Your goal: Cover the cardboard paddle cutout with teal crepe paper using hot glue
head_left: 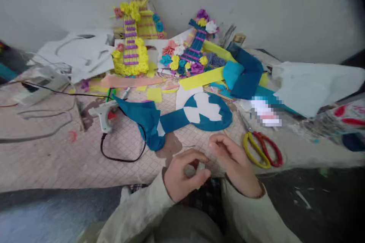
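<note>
Near the table's front edge, my left hand [186,174] is curled, with a small pale object [200,166] between thumb and fingers; what it is cannot be made out. My right hand [232,159] is just to the right, its fingers bent together and their tips near my left hand; anything in them is hidden or too small to see. Beyond both hands lies a blue piece with a round end [225,118] partly covered by white patches [202,109]. Its blue strip [175,120] runs left to a crumpled blue sheet [152,115].
A white glue gun [104,115] with a looped black cord [122,160] lies left. Scissors with yellow and red handles [264,150] lie right. Yellow [131,47] and blue [195,47] flower-decorated pieces lean at the back, among paper strips [199,79] and white sheets [319,83].
</note>
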Tool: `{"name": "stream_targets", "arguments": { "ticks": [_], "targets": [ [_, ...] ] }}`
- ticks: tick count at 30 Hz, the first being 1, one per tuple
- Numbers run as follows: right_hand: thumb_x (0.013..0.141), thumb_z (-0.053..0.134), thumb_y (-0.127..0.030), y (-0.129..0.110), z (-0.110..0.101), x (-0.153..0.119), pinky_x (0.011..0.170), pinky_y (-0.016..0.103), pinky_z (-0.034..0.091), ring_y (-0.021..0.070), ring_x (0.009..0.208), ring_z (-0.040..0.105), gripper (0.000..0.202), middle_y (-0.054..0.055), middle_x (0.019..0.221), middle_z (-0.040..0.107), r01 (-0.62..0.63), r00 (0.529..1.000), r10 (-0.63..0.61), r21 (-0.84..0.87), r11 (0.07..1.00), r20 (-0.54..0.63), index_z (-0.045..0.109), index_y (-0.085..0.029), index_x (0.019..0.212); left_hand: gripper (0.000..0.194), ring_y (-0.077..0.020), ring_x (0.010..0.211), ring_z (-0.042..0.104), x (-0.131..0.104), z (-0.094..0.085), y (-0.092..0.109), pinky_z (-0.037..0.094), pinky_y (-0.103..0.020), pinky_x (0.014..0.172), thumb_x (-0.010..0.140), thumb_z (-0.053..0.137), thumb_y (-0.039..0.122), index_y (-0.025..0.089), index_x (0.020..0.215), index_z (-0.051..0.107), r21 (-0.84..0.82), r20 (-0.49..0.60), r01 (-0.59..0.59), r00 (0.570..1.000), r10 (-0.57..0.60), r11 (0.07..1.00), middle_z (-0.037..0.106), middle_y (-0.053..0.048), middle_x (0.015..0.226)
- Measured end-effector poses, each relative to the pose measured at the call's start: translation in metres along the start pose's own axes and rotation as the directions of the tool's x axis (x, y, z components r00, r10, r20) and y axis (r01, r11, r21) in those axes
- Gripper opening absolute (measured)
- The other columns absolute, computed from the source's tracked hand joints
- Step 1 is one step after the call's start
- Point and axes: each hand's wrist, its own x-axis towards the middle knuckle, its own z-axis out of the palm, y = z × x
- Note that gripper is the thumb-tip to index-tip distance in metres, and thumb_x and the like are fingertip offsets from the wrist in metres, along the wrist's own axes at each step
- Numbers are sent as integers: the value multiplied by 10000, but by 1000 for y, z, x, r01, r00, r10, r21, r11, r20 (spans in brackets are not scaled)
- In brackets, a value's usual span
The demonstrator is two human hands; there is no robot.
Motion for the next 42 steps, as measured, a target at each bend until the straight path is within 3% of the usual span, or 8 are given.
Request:
{"name": "stream_targets", "arguments": {
  "ticks": [10, 14, 17, 20, 28, 33, 37, 42],
  "targets": [
    [769, 560, -333, 9, 3, 5, 700, 283, 429, 153, 751, 532, 144, 11, 748, 588, 0, 999, -1, -22, 1000, -34, 584, -191, 762, 340, -133, 653, 557, -3, 5, 0, 451, -261, 616, 791, 532, 277, 127, 1095, 509, -174, 104, -38, 993, 57, 984, 595, -57, 764],
    [776, 526, -401, 22, -28, 9, 700, 306, 449, 171, 742, 561, 225, 38, 804, 625, -38, 986, -2, -238, 970, -164, 602, -190, 801, 360, -119, 651, 549, -2, 4, -2, 451, -232, 578, 808, 513, 262, 149, 1148, 476, -143, 104, -51, 992, 67, 988, 592, -49, 761],
    [779, 484, -447, 51, -76, 4, 753, 366, 443, 219, 791, 567, 333, 90, 876, 612, -174, 947, -30, -588, 790, -321, 608, -166, 907, 379, -118, 670, 547, 0, -1, -4, 447, -228, 579, 825, 486, 274, 167, 1187, 445, -84, 76, -59, 995, 65, 995, 585, -41, 770],
    [757, 457, -499, 85, -117, -4, 779, 436, 430, 302, 866, 547, 498, 149, 860, 588, -250, 961, 24, -827, 504, -275, 590, -103, 1029, 367, -130, 716, 553, 5, -10, -4, 448, -247, 615, 843, 446, 285, 176, 1194, 436, -25, 44, -65, 997, 66, 998, 592, -43, 799],
    [755, 442, -528, 101, -127, -7, 660, 388, 461, 288, 763, 599, 566, 137, 848, 603, -280, 956, 196, -870, 405, -217, 538, -132, 1147, 337, -150, 892, 548, 13, -22, -2, 455, -252, 700, 823, 483, 233, 194, 1157, 468, 109, -3, -96, 995, 97, 989, 604, -64, 981],
    [707, 486, -526, 92, -141, 0, 595, 396, 472, 307, 722, 615, 484, 135, 801, 640, -269, 953, 256, -835, 481, -160, 595, -152, 994, 370, -150, 896, 526, 13, -26, -9, 465, -245, 690, 804, 522, 224, 190, 1166, 456, 132, -7, -60, 998, 62, 989, 586, -76, 1012],
    [634, 555, -508, 82, -158, -5, 624, 408, 507, 309, 747, 634, 470, 126, 910, 654, -371, 928, 288, -639, 674, -236, 534, -214, 1000, 375, -143, 854, 522, 13, -31, -10, 470, -239, 665, 799, 535, 236, 182, 1161, 452, 104, -6, -46, 999, 47, 994, 583, -80, 992],
    [516, 658, -462, 65, -156, -10, 730, 365, 531, 295, 935, 602, 522, 87, 1056, 612, -228, 956, 128, -395, 890, -264, 492, -267, 971, 379, -146, 877, 532, 16, -34, -6, 480, -232, 654, 807, 525, 253, 184, 1169, 435, 57, 28, -30, 999, 28, 998, 577, -78, 983]
  ]
}}
